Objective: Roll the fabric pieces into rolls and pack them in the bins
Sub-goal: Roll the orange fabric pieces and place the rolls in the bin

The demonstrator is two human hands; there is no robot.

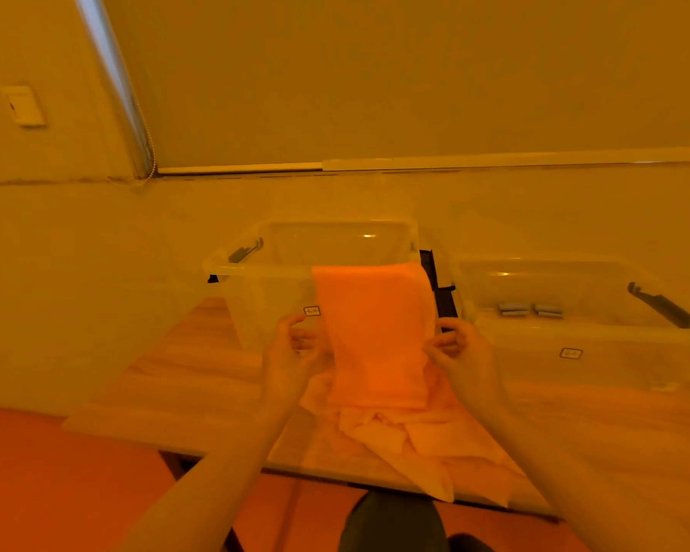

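A peach-orange fabric strip (375,336) is held taut at its two side edges, pinched by the left hand (295,344) and the right hand (461,348), its top draped over the front rim of the clear plastic bin (255,268) at the counter's (200,376) back edge. More pale fabric pieces (395,436) are heaped at the front edge. For a tight roll, even tension should be kept and the edges aligned.
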